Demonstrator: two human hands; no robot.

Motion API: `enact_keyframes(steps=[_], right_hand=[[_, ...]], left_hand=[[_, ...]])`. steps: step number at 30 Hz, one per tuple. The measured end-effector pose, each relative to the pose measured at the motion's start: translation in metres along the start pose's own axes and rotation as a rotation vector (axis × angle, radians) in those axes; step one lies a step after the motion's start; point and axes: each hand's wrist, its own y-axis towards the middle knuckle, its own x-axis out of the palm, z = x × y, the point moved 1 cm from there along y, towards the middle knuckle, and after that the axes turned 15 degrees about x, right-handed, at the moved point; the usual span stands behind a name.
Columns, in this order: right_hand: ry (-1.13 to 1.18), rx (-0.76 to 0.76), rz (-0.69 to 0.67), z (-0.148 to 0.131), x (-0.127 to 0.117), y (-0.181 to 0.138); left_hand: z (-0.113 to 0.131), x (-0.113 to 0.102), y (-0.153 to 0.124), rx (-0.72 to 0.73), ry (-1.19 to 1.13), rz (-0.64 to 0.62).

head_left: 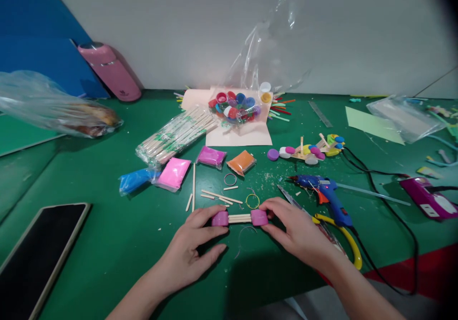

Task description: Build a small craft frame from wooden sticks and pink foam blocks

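On the green table, two purple-pink bottle caps are linked by short wooden sticks [239, 218] lying side by side. My left hand [191, 243] has the left cap [220, 218] between its index and middle fingers, thumb held apart below. Thumb and index finger of my right hand [295, 227] grip the right cap [259, 217]. How the sticks meet the caps is hidden. Just behind lie loose cut sticks [222, 197] and a yellow-green ring [252, 201]. A model made of sticks and coloured caps [309, 152] stands farther back.
A blue glue gun [322, 186] with a black cable and yellow-handled pliers [352, 243] lie to the right. Clay packets [174, 173], bagged sticks [175, 134] and a bag of bottle caps [236, 108] are behind. A phone [39, 253] lies left; a pink flask [110, 72] leans behind.
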Motion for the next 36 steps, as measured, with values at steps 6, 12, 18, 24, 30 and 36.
enact_keyframes(steps=[6,12,18,24,30,36], right_hand=[[-0.01,0.013,-0.005,-0.0002,0.0001,0.0003],[-0.025,0.009,-0.014,0.0006,0.0006,0.0014],[-0.023,0.007,-0.015,0.0007,0.0021,0.001],[-0.018,0.014,-0.018,0.002,0.003,0.0007],[-0.009,0.004,-0.016,0.0007,0.003,0.0003],[-0.018,0.012,-0.023,-0.0003,0.0012,0.0007]], left_hand=[[-0.0009,0.0003,-0.0009,0.005,-0.009,-0.008],[-0.0031,0.0025,-0.0035,0.009,-0.007,-0.013],[-0.0036,0.0027,-0.0042,0.017,0.005,-0.019],[-0.003,0.002,-0.0047,0.011,0.001,-0.027],[-0.0027,0.0015,-0.0031,-0.014,-0.021,-0.026],[-0.0024,-0.0011,-0.003,-0.013,-0.041,-0.018]])
